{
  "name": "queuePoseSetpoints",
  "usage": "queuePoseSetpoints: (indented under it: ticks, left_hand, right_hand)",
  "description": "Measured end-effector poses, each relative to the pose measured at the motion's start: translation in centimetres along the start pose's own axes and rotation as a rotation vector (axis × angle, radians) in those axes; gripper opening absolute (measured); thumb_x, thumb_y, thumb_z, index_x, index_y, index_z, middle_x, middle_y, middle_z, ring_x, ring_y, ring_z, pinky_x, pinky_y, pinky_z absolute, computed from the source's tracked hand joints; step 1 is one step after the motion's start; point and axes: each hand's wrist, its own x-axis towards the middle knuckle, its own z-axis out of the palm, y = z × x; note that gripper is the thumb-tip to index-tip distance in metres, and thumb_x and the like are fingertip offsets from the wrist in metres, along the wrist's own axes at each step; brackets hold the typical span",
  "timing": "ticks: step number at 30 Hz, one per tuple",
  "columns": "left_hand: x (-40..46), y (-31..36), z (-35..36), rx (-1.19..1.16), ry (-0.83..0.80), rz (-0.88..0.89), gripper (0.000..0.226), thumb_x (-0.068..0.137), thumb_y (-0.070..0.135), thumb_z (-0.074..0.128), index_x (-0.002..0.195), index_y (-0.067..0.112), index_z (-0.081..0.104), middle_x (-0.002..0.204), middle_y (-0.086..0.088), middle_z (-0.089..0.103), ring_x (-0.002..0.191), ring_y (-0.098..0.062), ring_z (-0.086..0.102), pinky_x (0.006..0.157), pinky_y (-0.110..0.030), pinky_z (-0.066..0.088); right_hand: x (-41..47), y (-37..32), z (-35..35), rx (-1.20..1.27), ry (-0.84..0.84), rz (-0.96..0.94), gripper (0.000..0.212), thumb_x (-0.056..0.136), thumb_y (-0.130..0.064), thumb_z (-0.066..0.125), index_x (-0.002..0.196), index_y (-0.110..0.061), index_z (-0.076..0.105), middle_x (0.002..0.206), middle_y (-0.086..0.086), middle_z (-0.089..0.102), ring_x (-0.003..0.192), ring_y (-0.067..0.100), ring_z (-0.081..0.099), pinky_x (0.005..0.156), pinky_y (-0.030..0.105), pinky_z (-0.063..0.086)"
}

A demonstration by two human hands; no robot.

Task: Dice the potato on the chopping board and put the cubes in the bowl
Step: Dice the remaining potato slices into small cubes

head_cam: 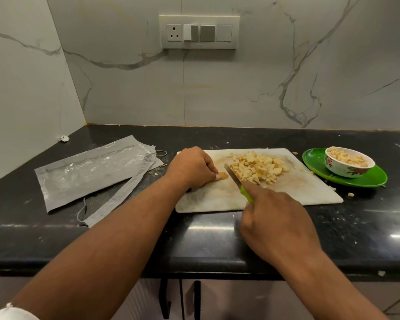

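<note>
A white chopping board (pixel 298 192) lies on the black counter. A heap of potato cubes (pixel 259 168) sits on its far middle. My left hand (pixel 192 168) pinches a small potato piece (pixel 222 175) against the board, left of the heap. My right hand (pixel 273 218) grips a green-handled knife (pixel 234 179), index finger along its spine, the blade lying against the heap's left side. A floral bowl (pixel 346 166) holding potato cubes stands on a green plate (pixel 370 179) to the right of the board.
Grey plastic packaging with a clear window (pixel 90 174) lies on the counter to the left. A few stray potato bits (pixel 350 194) lie near the plate. A marble wall with a switch panel (pixel 199 32) rises behind; cabinet handles sit below the counter edge.
</note>
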Motion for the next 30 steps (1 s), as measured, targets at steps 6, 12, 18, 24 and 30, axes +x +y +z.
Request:
queuePoseSetpoints:
  ticks: [6, 12, 18, 24, 30]
  left_hand:
    - [-0.3, -0.1, 0.2, -0.016, 0.015, -0.002, 0.013, 0.082, 0.04, 0.087, 0.079, 0.028, 0.082, 0.079, 0.014, 0.075, 0.077, -0.003, 0.067, 0.075, -0.028, 0.059]
    - [0.0, 0.0, 0.2, -0.001, -0.018, -0.005, 0.013, 0.084, 0.041, 0.085, 0.083, 0.028, 0.083, 0.079, 0.017, 0.072, 0.081, -0.003, 0.064, 0.075, -0.028, 0.057]
    - [0.1, -0.2, -0.2, 0.016, -0.031, -0.003, 0.001, 0.086, 0.033, 0.084, 0.085, 0.033, 0.084, 0.08, 0.015, 0.074, 0.08, -0.005, 0.068, 0.075, -0.031, 0.062]
    - [-0.2, -0.1, -0.1, -0.016, 0.003, -0.015, 0.003, 0.082, 0.033, 0.087, 0.083, 0.031, 0.084, 0.076, 0.016, 0.076, 0.075, -0.003, 0.069, 0.075, -0.03, 0.062]
    - [0.1, 0.0, -0.2, -0.013, -0.002, -0.043, 0.01, 0.082, 0.036, 0.088, 0.076, 0.029, 0.083, 0.068, 0.017, 0.072, 0.066, -0.006, 0.069, 0.063, -0.031, 0.063]
  right_hand:
    - [1.7, -1.1, 2.8, 0.005, -0.04, 0.005, 0.055, 0.09, -0.025, 0.04, 0.145, -0.03, 0.042, 0.111, 0.003, 0.067, 0.095, 0.025, 0.06, 0.073, 0.037, 0.043]
    - [-1.5, -0.1, 1.7, -0.009, -0.046, -0.025, 0.057, 0.095, -0.03, 0.038, 0.151, -0.035, 0.032, 0.11, -0.003, 0.067, 0.091, 0.018, 0.059, 0.071, 0.034, 0.043]
    - [0.2, -0.6, 0.7, 0.01, 0.013, 0.02, 0.058, 0.095, -0.029, 0.038, 0.152, -0.033, 0.031, 0.105, -0.001, 0.067, 0.086, 0.018, 0.057, 0.072, 0.035, 0.044]
    - [2.6, -1.7, 3.6, 0.001, -0.053, 0.022, 0.056, 0.092, -0.023, 0.041, 0.148, -0.027, 0.038, 0.112, 0.004, 0.065, 0.094, 0.024, 0.059, 0.074, 0.036, 0.045]
    - [0.3, -0.8, 3.2, -0.036, -0.049, -0.023, 0.064, 0.09, -0.027, 0.04, 0.153, -0.033, 0.027, 0.097, 0.001, 0.064, 0.08, 0.021, 0.057, 0.063, 0.035, 0.041]
